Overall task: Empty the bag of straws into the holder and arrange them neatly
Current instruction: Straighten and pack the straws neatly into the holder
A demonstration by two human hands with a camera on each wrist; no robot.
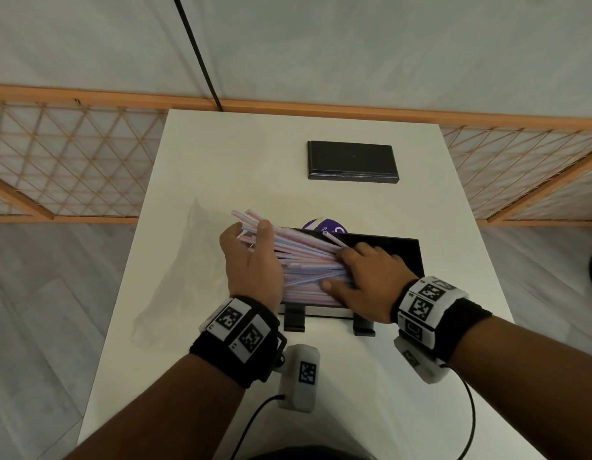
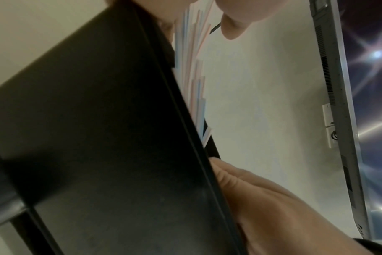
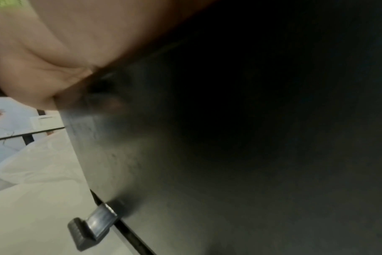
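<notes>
A: Two hands work at the black holder [image 1: 411, 257] from the head view. Pink, blue and white straws [image 1: 301, 260] lie across its open top, their ends fanning out past its left side.
B: And the grips?
A: The left hand [image 1: 251, 260] cups the loose ends with curled fingers; the right hand [image 1: 364, 280] lies flat on the bundle, fingers spread, pressing.
B: Around the holder?
A: A clear bag [image 1: 181, 270] lies crumpled to its left on the white table [image 1: 221, 154], a purple disc [image 1: 324, 225] peeks out behind it, a black lid [image 1: 352, 160] sits farther back.
B: Left wrist view?
A: The holder's dark wall [image 2: 98, 138] blocks most of it; straw ends [image 2: 192, 69] jut past its rim.
B: Right wrist?
A: Blurred: palm [image 3: 65, 43] against the holder's wall [image 3: 185, 172], one foot [image 3: 87, 231] on the table.
</notes>
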